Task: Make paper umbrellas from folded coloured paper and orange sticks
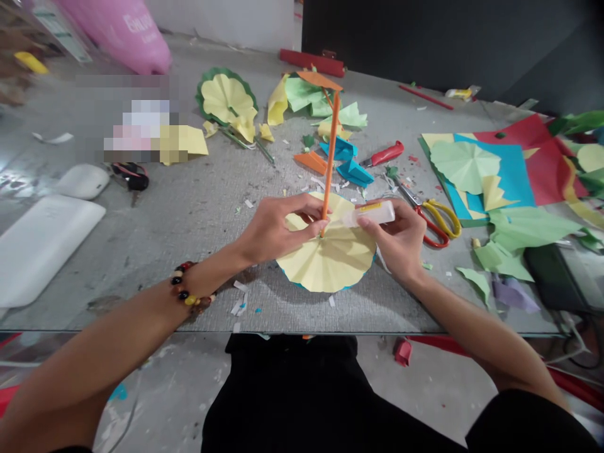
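A pleated yellow paper disc [330, 258] with a blue edge lies on the grey table [189, 207] in front of me. An orange stick [331, 151] stands upright at the disc's centre, topped by a small orange paper cap [319, 80]. My left hand [278, 229] pinches the stick near its base. My right hand [399, 242] is closed on a clear glue tube [370, 215] with a yellow label, its tip pointing at the foot of the stick.
Yellow-handled scissors [436, 220] and a red-handled knife [385, 153] lie right of the disc. Coloured paper sheets [509, 163] and green scraps [514, 251] cover the right side. A yellow-green paper flower [227, 100] sits at the back. White pads [42, 242] lie left.
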`<action>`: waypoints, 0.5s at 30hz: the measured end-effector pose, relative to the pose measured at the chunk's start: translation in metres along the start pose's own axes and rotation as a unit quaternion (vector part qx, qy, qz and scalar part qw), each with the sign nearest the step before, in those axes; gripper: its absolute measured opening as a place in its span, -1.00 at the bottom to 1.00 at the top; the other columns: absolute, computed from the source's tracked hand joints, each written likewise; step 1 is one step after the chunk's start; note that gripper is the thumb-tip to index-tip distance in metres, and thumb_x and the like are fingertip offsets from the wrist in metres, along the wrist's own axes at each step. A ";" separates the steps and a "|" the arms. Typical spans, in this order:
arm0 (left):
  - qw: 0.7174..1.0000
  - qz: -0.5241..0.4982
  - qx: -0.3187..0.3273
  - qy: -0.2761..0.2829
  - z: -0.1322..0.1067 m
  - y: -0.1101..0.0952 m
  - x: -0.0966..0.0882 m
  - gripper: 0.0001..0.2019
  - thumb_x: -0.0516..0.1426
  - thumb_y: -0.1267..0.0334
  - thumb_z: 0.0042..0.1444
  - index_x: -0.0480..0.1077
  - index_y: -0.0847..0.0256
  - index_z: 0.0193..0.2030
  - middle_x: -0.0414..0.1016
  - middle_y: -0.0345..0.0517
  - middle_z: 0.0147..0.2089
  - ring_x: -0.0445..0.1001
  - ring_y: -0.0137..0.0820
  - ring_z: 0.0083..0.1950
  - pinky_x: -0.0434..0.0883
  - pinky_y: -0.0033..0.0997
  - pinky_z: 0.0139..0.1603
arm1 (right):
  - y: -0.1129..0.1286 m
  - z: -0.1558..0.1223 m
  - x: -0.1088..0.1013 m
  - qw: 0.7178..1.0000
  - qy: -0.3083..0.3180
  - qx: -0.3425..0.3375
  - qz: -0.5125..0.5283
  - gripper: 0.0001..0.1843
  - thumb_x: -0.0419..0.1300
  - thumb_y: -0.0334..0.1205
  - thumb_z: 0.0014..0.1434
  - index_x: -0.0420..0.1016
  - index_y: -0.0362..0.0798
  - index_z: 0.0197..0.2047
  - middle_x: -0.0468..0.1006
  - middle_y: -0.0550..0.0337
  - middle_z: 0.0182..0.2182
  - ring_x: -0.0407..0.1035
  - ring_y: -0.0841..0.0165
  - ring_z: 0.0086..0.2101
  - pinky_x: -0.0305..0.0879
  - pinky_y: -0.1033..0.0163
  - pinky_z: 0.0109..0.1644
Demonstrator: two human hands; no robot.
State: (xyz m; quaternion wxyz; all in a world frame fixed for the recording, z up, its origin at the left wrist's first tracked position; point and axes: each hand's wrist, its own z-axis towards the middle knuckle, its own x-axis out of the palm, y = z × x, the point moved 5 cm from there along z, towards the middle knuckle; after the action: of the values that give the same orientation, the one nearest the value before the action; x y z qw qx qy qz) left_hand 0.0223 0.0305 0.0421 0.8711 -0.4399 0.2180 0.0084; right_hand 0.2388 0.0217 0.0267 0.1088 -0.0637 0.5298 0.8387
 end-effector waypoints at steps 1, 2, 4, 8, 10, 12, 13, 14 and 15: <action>1.000 0.000 0.004 0.000 0.000 -0.001 0.000 -0.87 0.27 0.35 0.17 0.57 0.21 -0.13 0.68 -0.12 -0.15 0.64 -0.46 -0.26 0.59 -0.54 -0.13 | 0.002 0.000 0.000 1.000 -0.001 -0.017 -0.004 -0.72 0.45 -0.10 0.10 0.56 0.04 -0.14 0.68 0.18 -0.19 0.59 0.32 -0.22 0.58 0.21 -0.20; 1.000 0.001 0.006 0.000 0.000 -0.001 0.000 -0.87 0.27 0.36 0.17 0.57 0.21 -0.13 0.68 -0.13 -0.15 0.64 -0.47 -0.26 0.59 -0.54 -0.13 | 0.003 0.000 -0.001 0.999 -0.003 -0.033 -0.009 -0.71 0.44 -0.09 0.10 0.55 0.04 -0.14 0.67 0.17 -0.17 0.59 0.31 -0.21 0.58 0.19 -0.18; 1.000 0.006 0.007 0.001 0.000 -0.002 -0.001 -0.86 0.27 0.37 0.18 0.57 0.21 -0.12 0.68 -0.14 -0.14 0.64 -0.47 -0.25 0.58 -0.54 -0.11 | 0.007 -0.001 -0.001 0.998 -0.010 -0.056 -0.023 -0.70 0.44 -0.06 0.10 0.55 0.05 -0.14 0.67 0.17 -0.16 0.58 0.28 -0.19 0.58 0.16 -0.17; 0.999 0.029 -0.009 0.021 -0.001 0.001 0.000 -0.84 0.28 0.35 0.16 0.58 0.18 -0.11 0.68 -0.18 -0.15 0.63 -0.47 -0.25 0.57 -0.53 -0.11 | 0.008 -0.002 -0.001 0.997 -0.018 -0.059 -0.046 -0.71 0.43 -0.03 0.09 0.54 0.07 -0.16 0.65 0.19 -0.20 0.56 0.28 -0.20 0.57 0.14 -0.18; 0.998 0.041 -0.026 0.043 -0.001 0.004 0.001 -0.86 0.29 0.32 0.15 0.58 0.16 -0.13 0.67 -0.20 -0.19 0.63 -0.46 -0.25 0.56 -0.53 -0.13 | 0.008 -0.002 0.000 0.997 -0.019 -0.056 -0.048 -0.71 0.43 -0.02 0.10 0.54 0.07 -0.17 0.64 0.19 -0.21 0.55 0.28 -0.22 0.56 0.13 -0.19; 0.996 0.047 -0.040 0.057 -0.002 0.007 0.001 -0.88 0.29 0.30 0.15 0.59 0.15 -0.16 0.67 -0.21 -0.21 0.62 -0.45 -0.25 0.55 -0.52 -0.14 | 0.009 -0.002 -0.002 0.996 -0.034 -0.064 -0.047 -0.72 0.42 0.00 0.11 0.52 0.07 -0.18 0.63 0.19 -0.23 0.55 0.27 -0.22 0.56 0.11 -0.17; 0.996 0.048 -0.043 0.059 -0.002 0.007 0.001 -0.89 0.29 0.29 0.16 0.59 0.16 -0.16 0.67 -0.21 -0.22 0.62 -0.45 -0.25 0.55 -0.52 -0.14 | 0.009 -0.002 -0.004 0.995 -0.048 -0.070 -0.048 -0.72 0.41 0.00 0.12 0.51 0.07 -0.19 0.63 0.19 -0.23 0.55 0.26 -0.21 0.55 0.09 -0.15; 0.996 0.048 -0.044 0.058 -0.002 0.007 0.001 -0.89 0.29 0.29 0.16 0.59 0.16 -0.17 0.67 -0.21 -0.22 0.62 -0.44 -0.25 0.55 -0.51 -0.14 | 0.010 -0.001 -0.006 0.994 -0.064 -0.076 -0.050 -0.72 0.41 0.00 0.13 0.50 0.07 -0.18 0.62 0.18 -0.22 0.54 0.25 -0.20 0.55 0.07 -0.14; 0.996 0.048 -0.044 0.057 -0.001 0.008 0.000 -0.90 0.29 0.28 0.16 0.59 0.17 -0.17 0.67 -0.20 -0.22 0.62 -0.44 -0.26 0.56 -0.50 -0.14 | 0.010 -0.001 -0.008 0.992 -0.083 -0.081 -0.053 -0.72 0.41 0.00 0.13 0.49 0.08 -0.18 0.61 0.17 -0.21 0.54 0.25 -0.19 0.54 0.05 -0.12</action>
State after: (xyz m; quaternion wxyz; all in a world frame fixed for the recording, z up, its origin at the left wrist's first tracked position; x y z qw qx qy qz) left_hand 0.0204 0.0340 0.0355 0.8358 -0.4666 0.2872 0.0351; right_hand 0.2443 0.0161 0.0368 0.1909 -0.0304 0.4449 0.8745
